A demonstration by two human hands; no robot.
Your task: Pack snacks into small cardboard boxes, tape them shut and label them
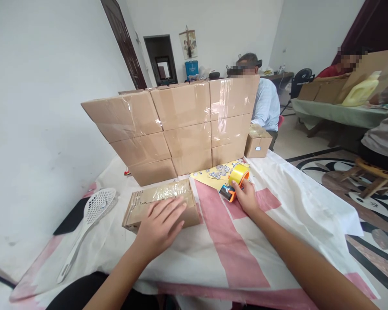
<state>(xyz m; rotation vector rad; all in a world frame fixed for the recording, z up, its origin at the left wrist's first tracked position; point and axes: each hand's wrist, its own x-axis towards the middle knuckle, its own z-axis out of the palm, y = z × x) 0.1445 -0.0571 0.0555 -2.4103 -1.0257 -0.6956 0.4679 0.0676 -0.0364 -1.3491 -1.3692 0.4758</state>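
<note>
A taped cardboard box (173,190) lies in front of me on the cloth-covered table. Across its top and near side rests my left hand (161,221), palm down with the fingers stretched out. To its right, my right hand (246,196) grips an orange tape dispenser (227,193) with a roll of yellow tape (239,173) on it. Beneath and behind the dispenser is a yellow printed sheet (215,173). The fingers' far side on the dispenser is partly hidden.
A wall of stacked cardboard boxes (187,137) stands behind, with a small box (258,142) at its right. On the left lie a white slotted skimmer (92,215) and a dark flat object (71,217). A person in a light blue shirt (267,101) sits beyond the boxes.
</note>
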